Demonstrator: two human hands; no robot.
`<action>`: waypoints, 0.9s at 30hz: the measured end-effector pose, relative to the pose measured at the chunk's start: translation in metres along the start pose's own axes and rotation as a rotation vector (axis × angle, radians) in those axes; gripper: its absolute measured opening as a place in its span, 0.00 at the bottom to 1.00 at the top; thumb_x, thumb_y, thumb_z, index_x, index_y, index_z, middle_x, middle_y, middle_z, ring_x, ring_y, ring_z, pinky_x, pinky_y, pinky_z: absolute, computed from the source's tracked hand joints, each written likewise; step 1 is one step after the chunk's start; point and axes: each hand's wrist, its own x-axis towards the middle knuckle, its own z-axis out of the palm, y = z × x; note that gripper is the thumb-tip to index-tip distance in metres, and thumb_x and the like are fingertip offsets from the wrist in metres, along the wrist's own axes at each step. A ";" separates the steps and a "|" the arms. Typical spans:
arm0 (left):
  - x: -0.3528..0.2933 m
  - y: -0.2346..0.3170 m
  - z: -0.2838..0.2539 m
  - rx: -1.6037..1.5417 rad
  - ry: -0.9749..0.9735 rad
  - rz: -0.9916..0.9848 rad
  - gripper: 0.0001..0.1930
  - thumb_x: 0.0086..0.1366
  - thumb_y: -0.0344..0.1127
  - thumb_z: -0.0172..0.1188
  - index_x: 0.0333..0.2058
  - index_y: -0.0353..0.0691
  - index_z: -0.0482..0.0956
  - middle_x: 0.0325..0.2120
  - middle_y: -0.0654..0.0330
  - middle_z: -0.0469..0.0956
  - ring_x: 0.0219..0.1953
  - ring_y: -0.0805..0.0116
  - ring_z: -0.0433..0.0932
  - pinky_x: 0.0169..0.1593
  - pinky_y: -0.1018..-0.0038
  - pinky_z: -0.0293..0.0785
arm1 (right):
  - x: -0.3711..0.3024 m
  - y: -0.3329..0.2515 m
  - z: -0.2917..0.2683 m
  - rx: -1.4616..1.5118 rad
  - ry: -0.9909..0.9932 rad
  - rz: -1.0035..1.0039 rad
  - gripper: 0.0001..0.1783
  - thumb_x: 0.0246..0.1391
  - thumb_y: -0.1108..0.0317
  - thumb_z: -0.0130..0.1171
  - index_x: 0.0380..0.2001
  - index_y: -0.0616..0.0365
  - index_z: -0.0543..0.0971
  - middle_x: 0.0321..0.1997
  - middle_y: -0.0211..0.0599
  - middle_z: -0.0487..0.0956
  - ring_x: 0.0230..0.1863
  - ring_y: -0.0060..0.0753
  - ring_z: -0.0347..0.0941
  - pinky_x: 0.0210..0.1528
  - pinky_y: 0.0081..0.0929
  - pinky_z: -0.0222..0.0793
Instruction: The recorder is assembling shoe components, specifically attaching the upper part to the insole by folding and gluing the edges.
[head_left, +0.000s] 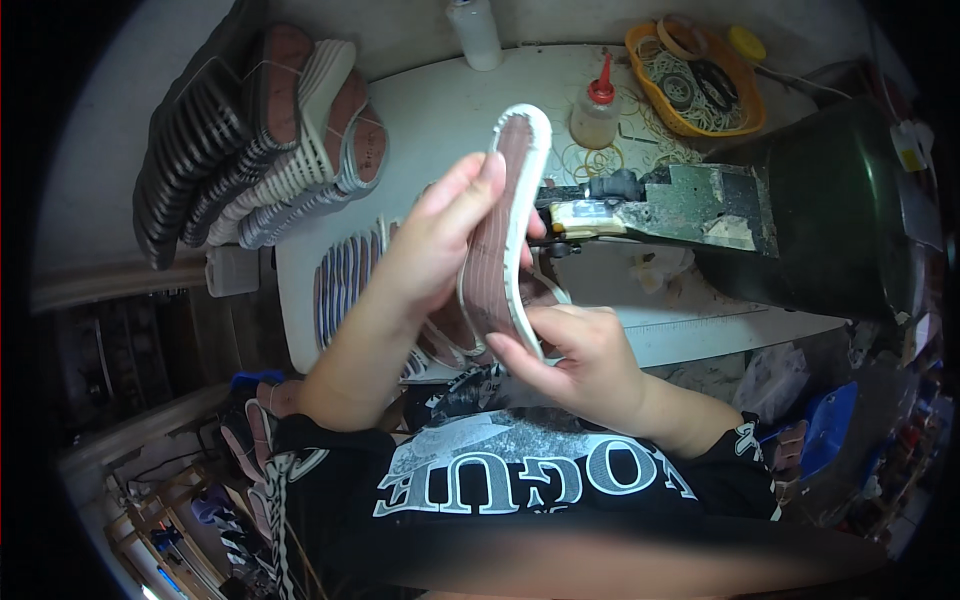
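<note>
A shoe insole [497, 230], brownish-pink with a white edging along its rim, is held up before me, tilted on end. My left hand [445, 230] grips its upper half, thumb on the brown face and fingers behind. Lower down, my right hand [585, 350] pinches the right edge near the bottom end. Behind the insole stands a dark green sewing machine [700, 210], its head pointing left; the insole and my fingers partly hide that head. Several similar edged soles [345, 285] stand in a row on the white table [430, 100], beyond my left forearm.
Tall stacks of edged soles [270, 140] in black, white and grey stand at the back left. A glue bottle with a red tip [596, 115], a white bottle [475, 35] and a yellow basket [690, 127] of bands and rolls are at the back. A blue bin [828, 430] stands low right.
</note>
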 end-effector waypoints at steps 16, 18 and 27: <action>-0.072 -0.048 0.020 0.399 0.069 0.645 0.24 0.59 0.24 0.58 0.53 0.33 0.60 0.43 0.56 0.75 0.46 0.71 0.75 0.50 0.75 0.71 | 0.020 -0.045 -0.038 -0.145 -0.105 0.033 0.10 0.51 0.69 0.60 0.24 0.66 0.77 0.16 0.38 0.74 0.17 0.26 0.72 0.21 0.22 0.67; -0.075 -0.053 0.021 0.486 0.076 0.739 0.26 0.58 0.24 0.59 0.53 0.34 0.60 0.42 0.55 0.76 0.45 0.69 0.77 0.49 0.74 0.72 | 0.019 -0.047 -0.037 -0.149 -0.124 0.014 0.09 0.52 0.70 0.58 0.25 0.67 0.78 0.15 0.40 0.74 0.16 0.30 0.71 0.22 0.24 0.67; -0.074 -0.068 0.023 0.947 0.368 1.006 0.23 0.57 0.28 0.59 0.51 0.39 0.65 0.30 0.50 0.78 0.31 0.51 0.80 0.31 0.64 0.75 | 0.017 -0.038 -0.016 -0.597 0.057 -0.271 0.08 0.41 0.68 0.61 0.18 0.62 0.75 0.17 0.41 0.74 0.21 0.43 0.72 0.27 0.33 0.69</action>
